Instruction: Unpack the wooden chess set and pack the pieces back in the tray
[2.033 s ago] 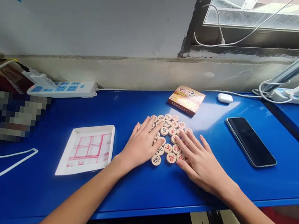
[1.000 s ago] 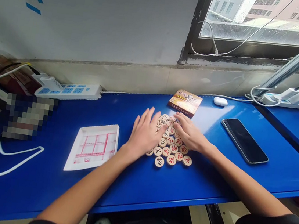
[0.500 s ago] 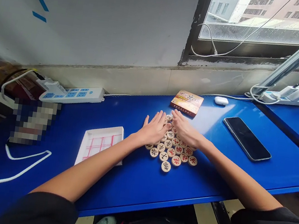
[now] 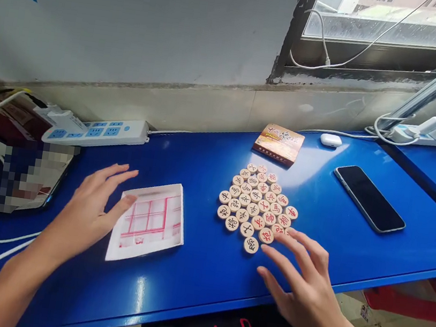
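Several round wooden Chinese chess pieces (image 4: 253, 209) lie flat in a close cluster on the blue table, with black characters on the left and red ones on the right. My right hand (image 4: 303, 278) is open at the cluster's near right edge, its fingertips over or against the nearest red pieces; whether they touch cannot be told. My left hand (image 4: 92, 208) is open, holding nothing, at the left side of a shallow white box tray (image 4: 181, 229). Inside the tray shows a folded sheet with red grid lines (image 4: 148, 216). The thumb of that hand overlaps the tray's left rim.
Behind the pieces lies a brown printed box lid (image 4: 278, 144). A black phone (image 4: 369, 198) and a white earbud case (image 4: 330, 140) rest at the right. Power strips (image 4: 125, 131) with cables run along the wall. A pixelated item (image 4: 37, 176) is at far left.
Both hands have lifted off the far part of the pieces and spread apart, the left to the tray, the right to the near right edge. The camera view has shifted too.
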A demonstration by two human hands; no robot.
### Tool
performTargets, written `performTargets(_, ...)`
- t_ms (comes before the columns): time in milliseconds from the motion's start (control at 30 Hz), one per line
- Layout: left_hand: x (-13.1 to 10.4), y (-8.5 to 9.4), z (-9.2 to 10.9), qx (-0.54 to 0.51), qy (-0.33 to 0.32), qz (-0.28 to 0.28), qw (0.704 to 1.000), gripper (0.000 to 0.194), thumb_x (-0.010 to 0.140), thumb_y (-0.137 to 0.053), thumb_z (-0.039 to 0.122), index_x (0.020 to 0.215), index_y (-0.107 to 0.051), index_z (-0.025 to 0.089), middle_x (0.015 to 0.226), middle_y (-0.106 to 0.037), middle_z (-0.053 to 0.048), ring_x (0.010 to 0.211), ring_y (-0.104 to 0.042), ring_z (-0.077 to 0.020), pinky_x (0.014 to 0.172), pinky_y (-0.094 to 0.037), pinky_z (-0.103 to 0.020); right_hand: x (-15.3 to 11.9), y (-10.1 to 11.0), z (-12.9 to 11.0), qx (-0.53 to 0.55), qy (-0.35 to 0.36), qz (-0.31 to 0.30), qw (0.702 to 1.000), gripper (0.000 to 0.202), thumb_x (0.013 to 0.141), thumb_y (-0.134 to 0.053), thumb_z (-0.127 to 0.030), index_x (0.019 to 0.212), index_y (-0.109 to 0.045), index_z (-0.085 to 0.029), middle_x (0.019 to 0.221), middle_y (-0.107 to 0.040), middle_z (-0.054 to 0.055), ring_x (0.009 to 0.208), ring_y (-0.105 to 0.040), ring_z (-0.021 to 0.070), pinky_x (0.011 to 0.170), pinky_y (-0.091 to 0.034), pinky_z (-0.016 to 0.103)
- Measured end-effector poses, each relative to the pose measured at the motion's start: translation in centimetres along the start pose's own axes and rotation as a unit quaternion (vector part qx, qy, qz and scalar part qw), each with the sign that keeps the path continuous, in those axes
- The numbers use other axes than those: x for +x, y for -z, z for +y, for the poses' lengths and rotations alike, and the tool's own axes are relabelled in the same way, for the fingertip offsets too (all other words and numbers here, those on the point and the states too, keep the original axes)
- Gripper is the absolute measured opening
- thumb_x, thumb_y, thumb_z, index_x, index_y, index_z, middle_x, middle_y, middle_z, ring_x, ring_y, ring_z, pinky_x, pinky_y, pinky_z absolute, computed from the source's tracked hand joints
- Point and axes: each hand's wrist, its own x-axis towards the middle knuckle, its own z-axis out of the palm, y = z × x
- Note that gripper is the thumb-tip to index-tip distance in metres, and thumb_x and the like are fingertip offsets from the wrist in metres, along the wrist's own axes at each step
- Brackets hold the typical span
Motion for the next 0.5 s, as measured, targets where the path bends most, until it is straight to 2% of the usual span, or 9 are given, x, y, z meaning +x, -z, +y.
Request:
performTargets(133,1.6,-1.4,-0.9,-0.090,0.009,0.026,0.996,0.043,0.092,-0.037,0.048,0.124,-0.053,0.025,0.132,-0.051,-0.008,0.125,-0.046,-0.0281,0.107,-0.035,-0.045,0.1,-1.7,-2.7,0.026,0.025,-0.025,0.999,0.010,0.086,-0.061,-0.026,0.086,-0.062,-0.017,0.110,-0.064,0.012,0.103,-0.053,0.0302,0.082,-0.044,0.045)
performTargets(200,2.4,-2.0,-1.0,-0.139,0.009,0.008,0.990,0.040,0.092,-0.038,0.047,0.118,-0.056,0.023,0.124,-0.058,-0.007,0.118,-0.052,-0.0257,0.102,-0.040,-0.040,0.2,-2.2,-3.3,0.037,0.026,-0.031,0.999,0.009,0.086,-0.060,-0.025,0.084,-0.061,-0.017,0.107,-0.065,0.011,0.100,-0.054,0.0289,0.079,-0.044,0.044)
performTargets(300,2.6,-2.2,-0.6,-0.160,-0.013,-0.028,0.987,0.033,0.092,-0.044,0.043,0.111,-0.060,0.023,0.114,-0.064,-0.004,0.108,-0.058,-0.0224,0.092,-0.046,-0.034,0.2,-2.7,-4.0,0.040,0.004,-0.004,0.999,0.006,0.085,-0.062,-0.021,0.088,-0.061,-0.016,0.100,-0.065,0.011,0.100,-0.054,0.0287,0.082,-0.043,0.045)
performTargets(367,1.9,-1.8,-0.1,-0.112,-0.054,-0.002,0.992,0.029,0.092,-0.045,0.038,0.111,-0.061,0.023,0.114,-0.063,-0.004,0.107,-0.057,-0.0223,0.093,-0.044,-0.034,0.2,-2.8,-4.5,0.041,-0.012,0.011,0.999,0.009,0.084,-0.063,-0.019,0.092,-0.061,-0.016,0.101,-0.064,0.011,0.103,-0.052,0.0292,0.086,-0.043,0.046)
performTargets(433,0.9,-1.1,0.8,-0.020,-0.096,0.038,0.994,0.027,0.093,-0.044,0.033,0.110,-0.062,0.022,0.112,-0.062,-0.006,0.107,-0.055,-0.0245,0.094,-0.042,-0.038,0.4,-3.0,-5.2,0.049,-0.024,0.014,0.998,0.012,0.083,-0.064,-0.019,0.095,-0.062,-0.017,0.103,-0.062,0.011,0.106,-0.051,0.0292,0.088,-0.043,0.047)
performTargets(467,0.3,-0.8,1.4,0.024,-0.117,0.039,0.992,0.027,0.093,-0.043,0.031,0.107,-0.063,0.021,0.108,-0.062,-0.007,0.103,-0.055,-0.0251,0.091,-0.043,-0.039,0.5,-3.2,-5.7,0.058,-0.027,0.012,0.998,0.013,0.083,-0.063,-0.018,0.096,-0.062,-0.017,0.103,-0.061,0.011,0.107,-0.051,0.0290,0.088,-0.043,0.046)
performTargets(500,-0.1,-0.5,2.0,0.056,-0.133,0.016,0.989,0.026,0.093,-0.042,0.029,0.105,-0.063,0.020,0.105,-0.062,-0.007,0.099,-0.056,-0.0249,0.087,-0.045,-0.039,0.8,-3.4,-6.2,0.069,-0.028,0.010,0.997,0.014,0.083,-0.063,-0.018,0.096,-0.062,-0.017,0.103,-0.061,0.011,0.107,-0.050,0.0288,0.088,-0.044,0.046)
